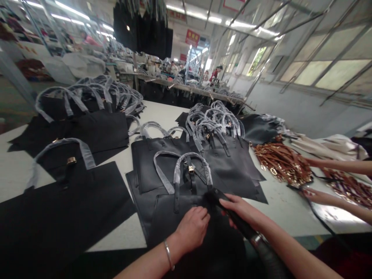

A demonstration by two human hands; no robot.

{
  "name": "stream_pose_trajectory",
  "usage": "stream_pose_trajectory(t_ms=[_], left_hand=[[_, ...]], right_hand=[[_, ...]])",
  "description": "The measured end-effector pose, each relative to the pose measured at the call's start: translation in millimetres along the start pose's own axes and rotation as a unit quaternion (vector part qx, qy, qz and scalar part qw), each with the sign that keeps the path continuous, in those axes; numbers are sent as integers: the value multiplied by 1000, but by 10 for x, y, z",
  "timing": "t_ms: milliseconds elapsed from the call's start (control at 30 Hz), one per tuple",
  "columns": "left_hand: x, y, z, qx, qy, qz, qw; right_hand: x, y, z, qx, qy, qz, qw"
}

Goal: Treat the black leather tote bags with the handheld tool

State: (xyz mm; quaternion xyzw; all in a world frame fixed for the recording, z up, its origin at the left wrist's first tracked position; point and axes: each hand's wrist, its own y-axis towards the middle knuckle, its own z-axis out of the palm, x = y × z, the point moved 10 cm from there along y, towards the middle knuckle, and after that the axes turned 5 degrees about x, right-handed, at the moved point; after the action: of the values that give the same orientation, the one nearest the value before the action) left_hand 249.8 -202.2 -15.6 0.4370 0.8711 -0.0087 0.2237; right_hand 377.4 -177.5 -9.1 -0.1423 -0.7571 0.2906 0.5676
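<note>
Bag panel (pixel 219 236), black and topped by a film-wrapped handle (pixel 176 182), is laid at the lower centre of the frame, over a stack of similar black pieces (pixel 136 205) on the white table (pixel 116 232). Its top edge is run roughly across the frame, with the handle's arch raised toward the middle of the picture.

A black tool (pixel 242 227) is gripped by the right hand (pixel 240 211), the fingers being wrapped around its shaft. Its long axis is slanted from the lower right up toward the left, so that the top edge is met at an angle; its dark tip is set by the foot of the handle's right leg, though whether contact is made cannot be told.

The left hand (pixel 193 226) is placed over the panel, below the handle and left of the tool. Its fingers are curled and held close together; whether anything is pinched cannot be told. The tip is approached more nearly by the right hand's fingers.
</note>
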Motion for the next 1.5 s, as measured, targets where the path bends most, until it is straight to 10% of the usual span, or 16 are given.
stream_pose_trajectory(t_ms=[233,433,767,1033,1167,1333,1500], left_hand=[[-4,-23,-45,-7,-9,-7,1000],[5,8,-28,6,-11,-12,1000],[13,-18,-12,2,-23,-23,999],[19,3,-8,4,-29,-23,999],[37,-13,5,9,-38,-31,999],[435,198,-210,-29,-109,-75,991],[1004,720,-590,-45,75,-76,993]], right_hand=[[-79,-267,-578,-59,7,-1,998],[-468,-317,-556,-20,40,68,997],[-54,-249,-878,-132,57,-55,988],[-481,-297,-475,-38,44,15,998],[-281,-96,-497,-138,29,-74,987],[-320,-6,-466,-158,66,-151,974],[-677,118,-311,-148,34,-108,982]])
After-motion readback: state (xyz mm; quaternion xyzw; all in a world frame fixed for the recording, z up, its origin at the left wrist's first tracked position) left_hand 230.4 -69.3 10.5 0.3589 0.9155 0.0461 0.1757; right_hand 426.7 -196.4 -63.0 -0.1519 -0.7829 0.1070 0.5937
